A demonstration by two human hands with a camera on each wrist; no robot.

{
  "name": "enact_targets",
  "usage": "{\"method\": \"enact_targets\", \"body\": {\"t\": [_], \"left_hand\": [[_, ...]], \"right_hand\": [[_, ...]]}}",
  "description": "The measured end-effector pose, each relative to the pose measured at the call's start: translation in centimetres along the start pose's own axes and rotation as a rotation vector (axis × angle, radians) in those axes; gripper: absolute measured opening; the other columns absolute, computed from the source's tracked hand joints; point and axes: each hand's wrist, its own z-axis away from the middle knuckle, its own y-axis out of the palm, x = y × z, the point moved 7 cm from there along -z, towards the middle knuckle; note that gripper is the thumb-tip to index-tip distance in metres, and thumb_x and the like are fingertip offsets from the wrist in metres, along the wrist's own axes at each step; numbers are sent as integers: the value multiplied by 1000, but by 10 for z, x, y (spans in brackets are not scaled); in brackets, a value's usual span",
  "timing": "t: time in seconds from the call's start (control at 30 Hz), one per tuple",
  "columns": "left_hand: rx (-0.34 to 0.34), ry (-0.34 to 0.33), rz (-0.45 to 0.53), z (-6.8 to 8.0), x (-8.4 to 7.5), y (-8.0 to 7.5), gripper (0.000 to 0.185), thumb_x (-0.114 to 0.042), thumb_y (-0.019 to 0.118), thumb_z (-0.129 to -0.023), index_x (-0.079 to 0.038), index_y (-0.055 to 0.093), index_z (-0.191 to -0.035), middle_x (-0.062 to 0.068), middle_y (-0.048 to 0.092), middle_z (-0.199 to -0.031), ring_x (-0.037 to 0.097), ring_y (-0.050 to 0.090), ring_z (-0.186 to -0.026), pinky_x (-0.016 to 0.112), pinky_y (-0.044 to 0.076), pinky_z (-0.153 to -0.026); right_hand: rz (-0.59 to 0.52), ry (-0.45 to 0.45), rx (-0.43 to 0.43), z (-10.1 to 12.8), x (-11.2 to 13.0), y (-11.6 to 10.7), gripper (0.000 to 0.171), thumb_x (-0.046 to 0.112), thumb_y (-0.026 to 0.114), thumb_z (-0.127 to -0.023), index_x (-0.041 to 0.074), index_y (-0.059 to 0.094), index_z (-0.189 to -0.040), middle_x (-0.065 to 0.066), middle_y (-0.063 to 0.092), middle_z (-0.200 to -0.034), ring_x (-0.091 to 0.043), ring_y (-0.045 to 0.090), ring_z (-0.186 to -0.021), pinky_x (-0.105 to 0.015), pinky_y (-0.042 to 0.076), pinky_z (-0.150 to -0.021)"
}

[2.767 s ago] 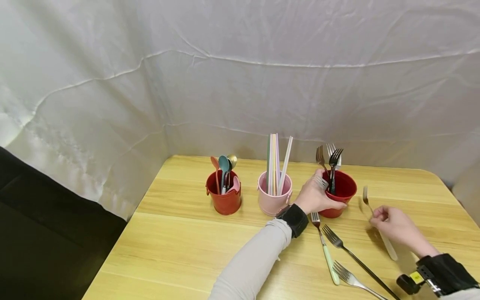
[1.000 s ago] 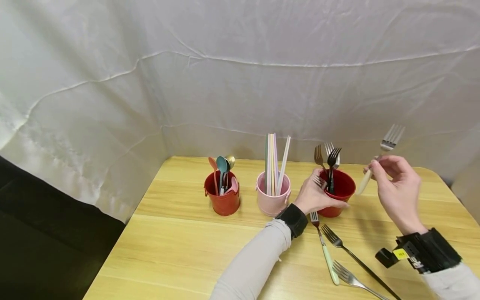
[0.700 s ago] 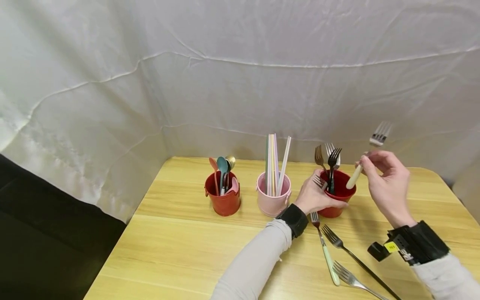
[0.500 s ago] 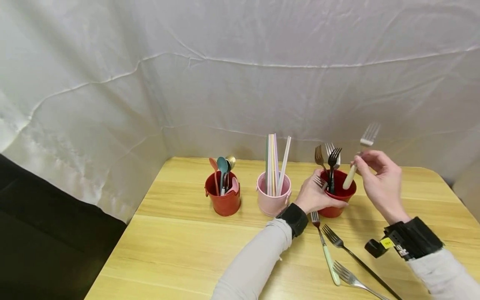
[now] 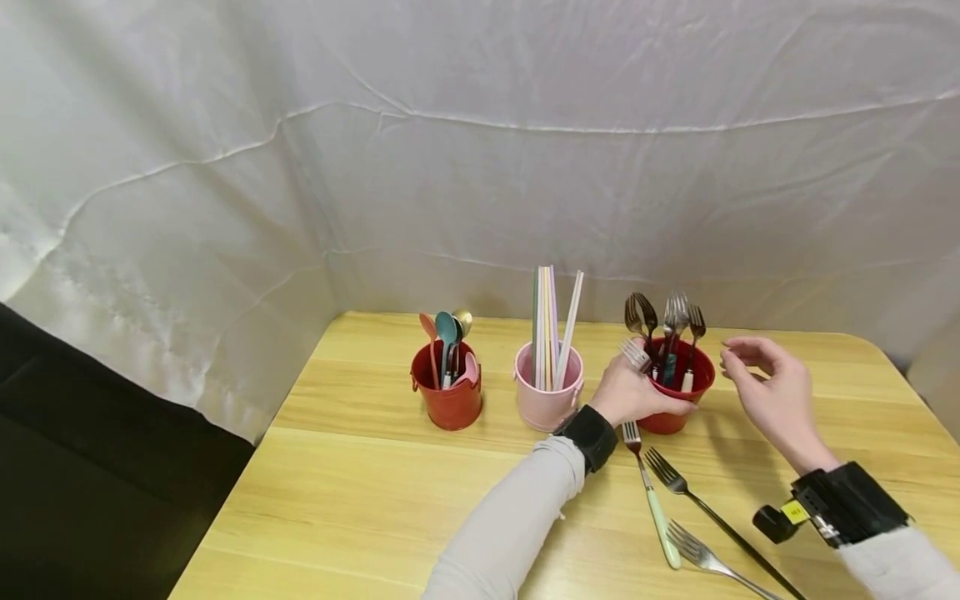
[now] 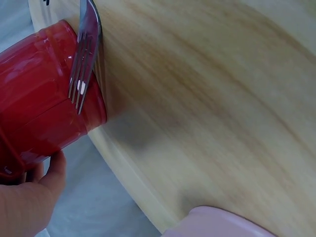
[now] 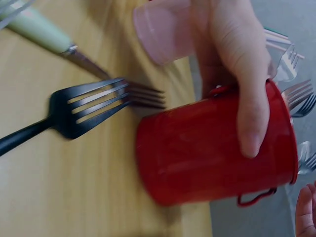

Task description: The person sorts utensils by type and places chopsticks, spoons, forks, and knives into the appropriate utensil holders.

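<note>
A wooden table is standing against a creased white cloth backdrop, with a dark area lying off its left edge. Three buckets are standing in a row near the far edge: a red bucket holding spoons, a pink bucket holding straight pastel sticks, and a second red bucket, the fork bucket, holding about five forks upright with tines up. The left hand is reaching in from the lower centre in a grey sleeve with a black wrist strap; it is gripping the fork bucket, thumb lying across the near wall and fingers curling round the left side. The right hand is hovering just right of the fork bucket, apart from it, fingers loosely spread and holding nothing. Three forks are lying on the table in front of the fork bucket: a green-handled fork, a black fork and a silver fork. The right wrist view is showing the black fork's tines just beside the bucket's base.
</note>
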Motion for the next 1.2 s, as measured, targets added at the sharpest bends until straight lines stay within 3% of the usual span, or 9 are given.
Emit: {"method": "enact_targets", "body": {"t": [0.13, 0.33, 0.57, 0.63, 0.9, 1.2], "left_hand": [[10, -2, 28, 0, 1, 1, 76, -17, 96, -64, -20, 56, -128, -6, 72, -119, -3, 64, -105, 14, 49, -95], [13, 9, 19, -1, 0, 2, 76, -18, 96, -64, -20, 56, -128, -5, 72, -120, -3, 64, -106, 15, 49, -96], [0, 11, -12, -1, 1, 2, 80, -18, 97, -63, -20, 54, -131, -6, 71, -122, -4, 62, -108, 13, 47, -97], [5, 13, -5, -1, 1, 3, 78, -17, 96, -64, -20, 55, -130, -6, 72, -121, -4, 63, -107, 13, 47, -96], [-3, -9, -27, 1, 0, 2, 77, -20, 97, -64, -19, 56, -129, -6, 74, -116, -5, 63, -103, 11, 47, -93], [6, -16, -11, -1, 2, 2, 75, -19, 96, -64, -20, 58, -128, -7, 73, -118, -5, 63, -104, 12, 47, -95]], "right_hand": [[4, 6, 39, 12, -9, -5, 10, 6, 62, -97, 10, 66, -105, 29, 62, -89, 12, 62, -76, -3, 51, -70], [143, 10, 168, 28, -23, -5, 18, 6, 64, -96, -4, 66, -110, 29, 60, -86, 16, 56, -77, -3, 49, -68], [250, -38, 307, 44, -32, 2, 16, 5, 67, -93, 0, 69, -107, -6, 72, -88, 15, 55, -77, -8, 47, -66], [256, -46, 338, 47, -33, 4, 15, 6, 68, -93, 0, 69, -106, -10, 72, -89, 14, 56, -76, -10, 48, -64], [284, -112, 423, 57, -30, 6, 14, 2, 71, -89, 2, 69, -102, -4, 72, -86, 12, 56, -76, -18, 52, -63], [257, -218, 443, 69, -24, 4, 22, -8, 75, -80, 3, 69, -97, -4, 72, -81, 12, 58, -74, -13, 50, -62]]}}
